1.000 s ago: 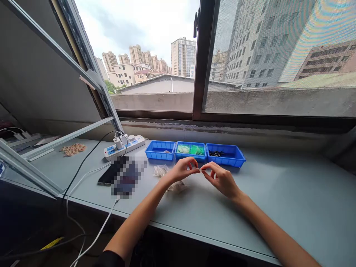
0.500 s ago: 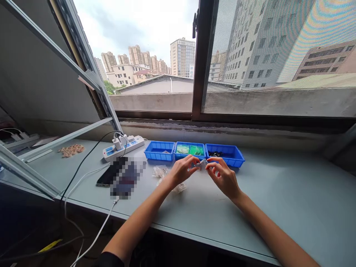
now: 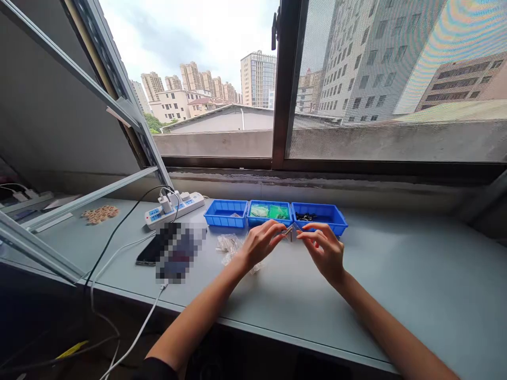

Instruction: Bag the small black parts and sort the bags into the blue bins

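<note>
My left hand (image 3: 259, 244) and my right hand (image 3: 325, 250) meet above the grey bench, just in front of the blue bins. Between their pinched fingertips they hold a small clear plastic bag (image 3: 291, 230). What is inside the bag is too small to make out. Several more clear bags (image 3: 229, 244) lie on the bench under and left of my left wrist. Right behind the hands stand three blue bins in a row: the left bin (image 3: 226, 213), the middle bin (image 3: 270, 212) with green pieces, and the right bin (image 3: 320, 217) with small dark parts.
A white power strip (image 3: 174, 209) with chargers lies left of the bins, its cables running off the front edge. A dark phone (image 3: 152, 250) rests beside a blurred patch. Small round tan pieces (image 3: 100, 214) lie far left, past a slanted metal rail (image 3: 91, 198). A window fills the back.
Both hands have risen slightly toward the bins. The small clear bag, barely seen a second ago, now shows between the fingertips.
</note>
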A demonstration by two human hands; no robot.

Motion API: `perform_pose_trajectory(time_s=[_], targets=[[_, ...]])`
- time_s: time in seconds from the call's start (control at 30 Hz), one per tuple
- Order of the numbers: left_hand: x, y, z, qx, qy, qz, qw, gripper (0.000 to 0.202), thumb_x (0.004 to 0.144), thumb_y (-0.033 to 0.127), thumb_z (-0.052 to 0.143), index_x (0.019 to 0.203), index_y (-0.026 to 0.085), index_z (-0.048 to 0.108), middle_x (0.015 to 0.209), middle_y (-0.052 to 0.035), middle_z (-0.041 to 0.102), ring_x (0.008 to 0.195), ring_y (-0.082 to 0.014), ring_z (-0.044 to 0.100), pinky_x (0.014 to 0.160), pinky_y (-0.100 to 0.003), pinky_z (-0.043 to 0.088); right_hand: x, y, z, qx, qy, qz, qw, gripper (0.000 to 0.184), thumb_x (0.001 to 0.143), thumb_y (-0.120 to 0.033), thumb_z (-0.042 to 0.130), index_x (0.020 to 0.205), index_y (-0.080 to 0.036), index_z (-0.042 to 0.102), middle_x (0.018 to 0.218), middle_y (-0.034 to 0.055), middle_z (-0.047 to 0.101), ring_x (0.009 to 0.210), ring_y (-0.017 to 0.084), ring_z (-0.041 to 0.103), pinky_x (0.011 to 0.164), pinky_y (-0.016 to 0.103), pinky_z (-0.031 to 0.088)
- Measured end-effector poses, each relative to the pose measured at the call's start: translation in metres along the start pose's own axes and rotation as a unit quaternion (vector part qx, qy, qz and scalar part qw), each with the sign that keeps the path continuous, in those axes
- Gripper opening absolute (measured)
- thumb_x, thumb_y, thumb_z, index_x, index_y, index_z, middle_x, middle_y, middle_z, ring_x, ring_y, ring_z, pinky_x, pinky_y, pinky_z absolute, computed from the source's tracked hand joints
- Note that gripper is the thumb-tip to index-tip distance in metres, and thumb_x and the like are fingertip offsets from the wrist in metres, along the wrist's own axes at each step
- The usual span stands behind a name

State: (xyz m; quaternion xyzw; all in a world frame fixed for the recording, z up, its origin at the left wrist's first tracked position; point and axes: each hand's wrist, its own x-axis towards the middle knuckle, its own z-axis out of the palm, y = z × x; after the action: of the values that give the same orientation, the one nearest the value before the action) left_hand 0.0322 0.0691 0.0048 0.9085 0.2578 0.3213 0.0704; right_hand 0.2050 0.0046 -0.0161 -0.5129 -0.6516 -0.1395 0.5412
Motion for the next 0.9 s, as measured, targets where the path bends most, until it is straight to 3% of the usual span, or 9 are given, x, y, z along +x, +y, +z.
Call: perform_pose_trajectory(time_s=[0.23,0.43,0.57,0.67,0.73,0.8,0.9], targets=[[0.001,0.003,-0.002,-0.002,0.007,-0.001,1.000,0.024,0.090,0.037,0.044,0.091,0.021,0.061,0.092,-0.0045,0.063,0.084,-0.0145,0.061,0.074,-0.025,0.051,0.000,-0.001,0.002,0.014,-0.010,0.029,0.999,0.027,0.087,-0.039,0.051,0.076,-0.023,0.069,0.089,0.0043,0.064,0.048,0.006,0.053,0.043,0.021,0.046],[0.004,0.005,0.001,-0.073,0.079,-0.041,0.993,0.025,0.085,0.043,0.052,0.081,0.019,0.060,0.086,-0.0048,0.062,0.070,-0.0119,0.057,0.061,-0.023,0.048,-0.001,-0.004,0.005,0.012,-0.037,0.039,0.998,0.035,0.089,-0.042,0.046,0.071,-0.019,0.067,0.090,0.0065,0.065,0.046,0.006,0.052,0.041,0.019,0.043],[0.009,-0.005,-0.004,-0.123,0.161,-0.146,0.968,0.024,0.085,0.041,0.053,0.077,0.019,0.058,0.083,-0.0023,0.063,0.068,-0.0113,0.057,0.060,-0.023,0.047,-0.001,-0.004,0.005,0.009,-0.062,0.050,0.997,0.040,0.091,-0.041,0.040,0.071,-0.019,0.067,0.090,0.0065,0.064,0.047,0.006,0.053,0.042,0.019,0.042],[0.012,-0.024,-0.018,-0.120,0.263,-0.269,0.919,0.015,0.084,0.035,0.055,0.081,0.020,0.055,0.083,-0.0010,0.066,0.070,-0.0123,0.060,0.064,-0.023,0.046,-0.001,-0.003,0.005,0.011,-0.070,0.053,0.996,0.038,0.090,-0.039,0.041,0.070,-0.019,0.067,0.090,0.0062,0.064,0.048,0.006,0.054,0.043,0.020,0.041],[0.011,-0.039,-0.028,-0.107,0.312,-0.316,0.890,0.011,0.083,0.031,0.056,0.086,0.020,0.054,0.083,-0.0016,0.068,0.075,-0.0138,0.062,0.070,-0.025,0.046,-0.001,-0.002,0.005,0.011,-0.071,0.051,0.996,0.037,0.090,-0.037,0.042,0.069,-0.019,0.066,0.089,0.0060,0.064,0.047,0.006,0.053,0.042,0.020,0.041],[0.008,-0.053,-0.037,-0.085,0.330,-0.352,0.872,0.008,0.084,0.028,0.054,0.087,0.020,0.054,0.081,-0.0020,0.069,0.077,-0.0155,0.064,0.077,-0.028,0.045,-0.001,-0.002,0.005,0.010,-0.074,0.044,0.996,0.037,0.090,-0.037,0.042,0.069,-0.018,0.066,0.088,0.0060,0.064,0.047,0.006,0.053,0.042,0.020,0.041],[0.004,-0.068,-0.044,-0.023,0.311,-0.401,0.862,0.009,0.084,0.025,0.054,0.090,0.020,0.057,0.079,-0.0024,0.070,0.080,-0.0186,0.065,0.091,-0.037,0.039,-0.002,-0.002,0.005,0.006,-0.085,0.033,0.996,0.037,0.091,-0.036,0.041,0.069,-0.019,0.066,0.088,0.0053,0.064,0.046,0.005,0.053,0.042,0.019,0.041]])
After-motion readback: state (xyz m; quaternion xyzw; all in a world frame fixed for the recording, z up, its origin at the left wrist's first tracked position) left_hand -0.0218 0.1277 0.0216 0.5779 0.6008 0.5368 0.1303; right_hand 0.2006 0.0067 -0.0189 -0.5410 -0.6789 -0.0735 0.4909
